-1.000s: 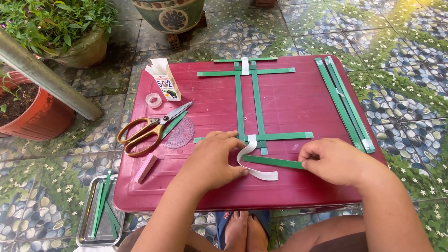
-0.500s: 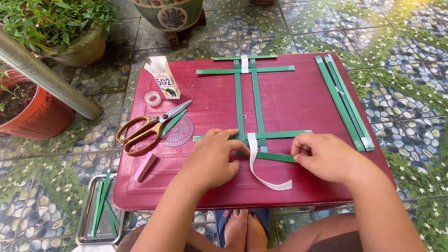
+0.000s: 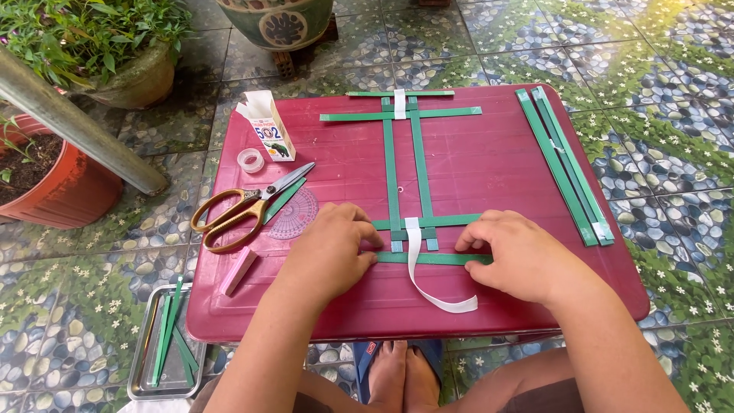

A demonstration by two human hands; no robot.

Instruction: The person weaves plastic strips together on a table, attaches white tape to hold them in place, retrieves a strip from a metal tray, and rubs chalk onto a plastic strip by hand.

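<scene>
On a dark red low table [image 3: 489, 168] lies a frame of green strips [image 3: 404, 164], two long upright strips crossed by short ones at the far and near ends. My left hand [image 3: 330, 251] presses the left end of the nearest green cross strip [image 3: 432, 258]. My right hand [image 3: 520, 256] presses its right end. A white ribbon [image 3: 428, 279] runs from the crossing down between my hands and curls toward the table's near edge. A second white band [image 3: 399, 103] wraps the far crossing.
Gold-handled scissors [image 3: 245, 208], a clear protractor [image 3: 294, 216], a tape roll [image 3: 250, 160], a small glue box [image 3: 267, 126] and a pink eraser [image 3: 238, 271] lie left. Spare green strips [image 3: 564, 164] lie right. A metal tray [image 3: 164, 352] sits on the floor; plant pots [image 3: 46, 183] stand left.
Both hands shifted apart along the near cross strip. The white ribbon has straightened down from the crossing and its loose end now trails toward the near edge.
</scene>
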